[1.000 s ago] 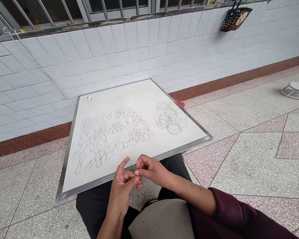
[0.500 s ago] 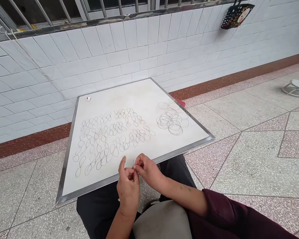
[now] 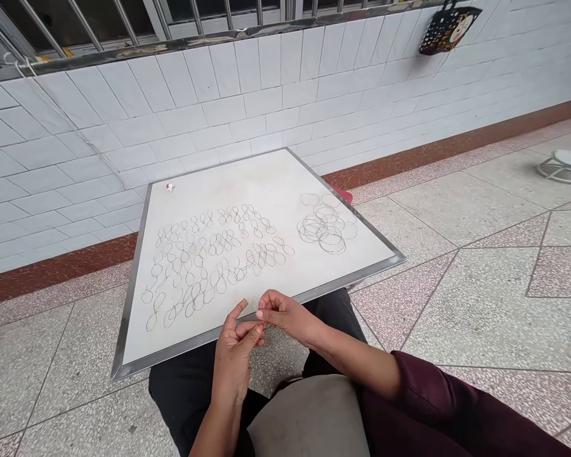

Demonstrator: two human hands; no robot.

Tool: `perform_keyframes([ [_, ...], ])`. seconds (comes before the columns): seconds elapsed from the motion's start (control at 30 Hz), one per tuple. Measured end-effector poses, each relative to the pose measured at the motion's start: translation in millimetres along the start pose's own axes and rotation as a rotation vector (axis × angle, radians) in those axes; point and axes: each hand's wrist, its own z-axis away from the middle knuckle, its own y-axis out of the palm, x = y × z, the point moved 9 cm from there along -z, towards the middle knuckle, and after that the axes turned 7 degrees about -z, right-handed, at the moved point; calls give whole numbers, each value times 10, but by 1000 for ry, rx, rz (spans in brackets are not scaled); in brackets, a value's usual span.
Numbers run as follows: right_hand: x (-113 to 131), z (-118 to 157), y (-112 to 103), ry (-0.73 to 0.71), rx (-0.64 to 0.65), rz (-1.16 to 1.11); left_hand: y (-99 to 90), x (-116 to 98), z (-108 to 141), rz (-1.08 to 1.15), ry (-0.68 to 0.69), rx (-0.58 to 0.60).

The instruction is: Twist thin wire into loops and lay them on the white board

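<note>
Above the near edge of the white board (image 3: 247, 171), my two hands meet. My left hand (image 3: 235, 349) pinches a thin wire loop between thumb and fingers, its index finger stretched out. Pinching the same thin wire (image 3: 254, 304), my right hand (image 3: 285, 317) sits just right of the left fingertips. Most of this wire is hidden by the fingers. Rows of wire loops twisted into figure eights (image 3: 219, 244) cover the board's left and middle. Plain round wire rings (image 3: 326, 225) lie overlapping in a pile at the right.
A small white and red object (image 3: 170, 188) lies at the board's far left corner. The board's metal rim (image 3: 261, 311) runs above my knees. Behind stands a tiled wall (image 3: 209, 114) with a hanging bag (image 3: 450, 30). A white stool (image 3: 565, 166) stands far right.
My left hand has turned, with its thumb now stretched toward the right fingers. Both hands remain together at the wire. The view has shifted slightly.
</note>
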Motion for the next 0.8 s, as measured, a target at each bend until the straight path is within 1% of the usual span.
perform_keyframes([
  [0.17,-2,24,15,10,47,34,43,62,14,79,-88,58],
  [0.37,20,48,58,33,33,68,47,19,28,113,-25,40],
  [0.47,7,59,64,63,32,53,41,14,30,135,-25,38],
  [0.63,-21,74,50,93,69,-17,18,-3,25,165,-29,35],
  [0.8,22,114,77,87,103,38,-21,-23,22,194,-1,22],
])
